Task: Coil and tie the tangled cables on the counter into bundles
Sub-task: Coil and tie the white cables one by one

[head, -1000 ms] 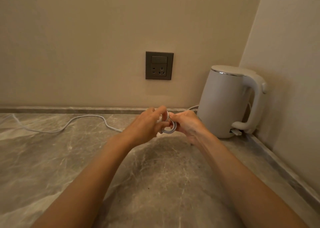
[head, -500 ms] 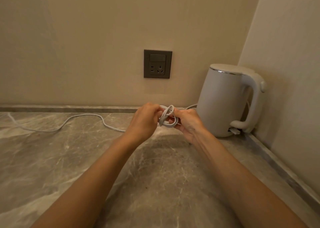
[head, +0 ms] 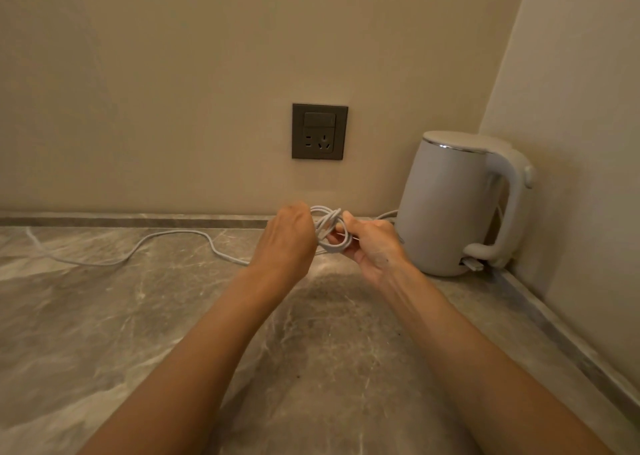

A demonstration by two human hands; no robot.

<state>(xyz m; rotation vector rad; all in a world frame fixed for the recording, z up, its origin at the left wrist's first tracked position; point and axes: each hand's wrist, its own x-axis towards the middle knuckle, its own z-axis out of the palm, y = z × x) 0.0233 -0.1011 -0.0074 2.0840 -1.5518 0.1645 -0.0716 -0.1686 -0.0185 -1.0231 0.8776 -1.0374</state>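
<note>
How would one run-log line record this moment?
stage: coiling | left hand: holds coil | right hand: holds coil | loose cable: on counter

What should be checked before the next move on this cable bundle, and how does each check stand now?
1. Grip on the small white cable coil by left hand and right hand: ok.
2. Whole cable gathered in: not ok; a long loose tail lies across the grey marble counter.
3. Nothing plugged into the dark square wall socket: ok.
4. Whether the strand running towards the white electric kettle belongs to this cable: cannot tell.
5. Wrap around the coil secured: cannot tell; the hands hide it.
</note>
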